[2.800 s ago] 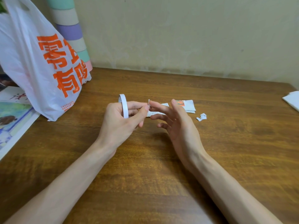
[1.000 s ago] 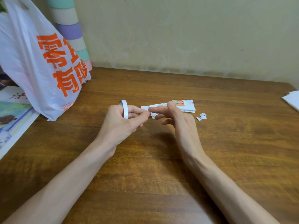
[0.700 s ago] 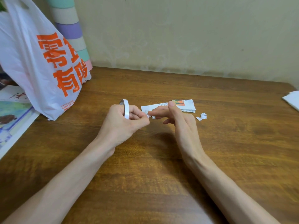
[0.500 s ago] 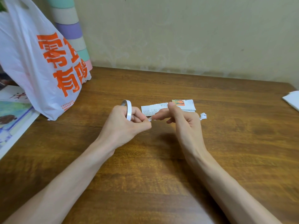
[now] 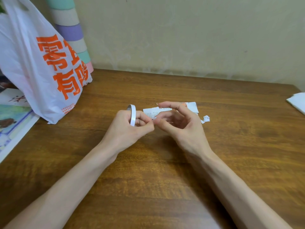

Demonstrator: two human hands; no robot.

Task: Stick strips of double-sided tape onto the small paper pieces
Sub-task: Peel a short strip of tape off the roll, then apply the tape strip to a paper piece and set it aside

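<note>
Wooden table (image 5: 156,187), bare forearms coming in from the near edge. Left hand (image 5: 128,129) curled tight, gripping a white tape roll (image 5: 133,115) that stands on edge, looped over a finger; thumb and fingertips pinched together at the right. Right hand (image 5: 181,126) loosely cupped, thumb tip meeting the left fingertips, index finger lifted clear; cannot tell whether it holds any tape.

Just behind the hands, paper pieces (image 5: 192,106) lie flat on the table: white, fine print too small to read, one orange patch. Small white scraps (image 5: 206,118) just right of them.

Far left, white plastic bag (image 5: 33,63) with big orange Chinese characters, 零 and 有 clear; small orange print below unreadable. Pastel-banded cylinder (image 5: 69,30) behind it.
</note>
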